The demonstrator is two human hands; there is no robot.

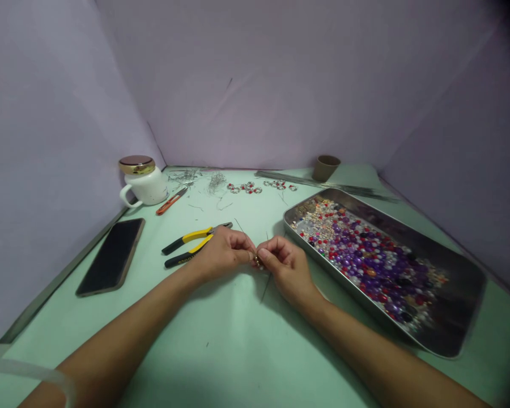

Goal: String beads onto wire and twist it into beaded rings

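Observation:
Between both hands, over the middle of the table, is a small beaded wire piece (258,262) with gold-coloured beads. Thin wire ends stick out of it above and below. My left hand (227,252) pinches its left side between thumb and fingers. From the right, my right hand (287,263) grips it the same way, fingertips nearly touching the left ones. The fingers hide much of the piece. Pliers (195,241) with yellow and black handles lie just behind my left hand, their handles apart.
A metal tray (463,317) of mixed beads stands at right. Behind lie finished-looking beaded rings (244,188), long straight wires (357,191), wire scraps (216,182) and a brown cup (326,168). At left are a phone (111,256), orange thread snips (172,201) and a lidded white mug (148,186).

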